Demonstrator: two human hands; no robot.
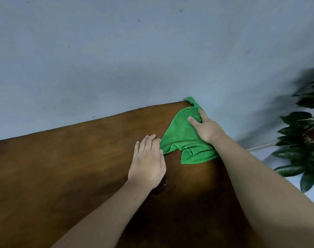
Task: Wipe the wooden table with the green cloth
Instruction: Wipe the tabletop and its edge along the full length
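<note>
While the right hand (206, 128) presses spread fingers flat on the green cloth (183, 138) at right of centre, the left hand (148, 163) lies flat, fingers together, touching its edge; soft, light, bunches easily, best pinned under a palm on the wooden table (63, 176)

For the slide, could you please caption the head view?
Right hand presses crumpled green cloth onto brown wooden table's far corner.

One cloth (184, 135), one table (63, 176) — two hands.
</note>
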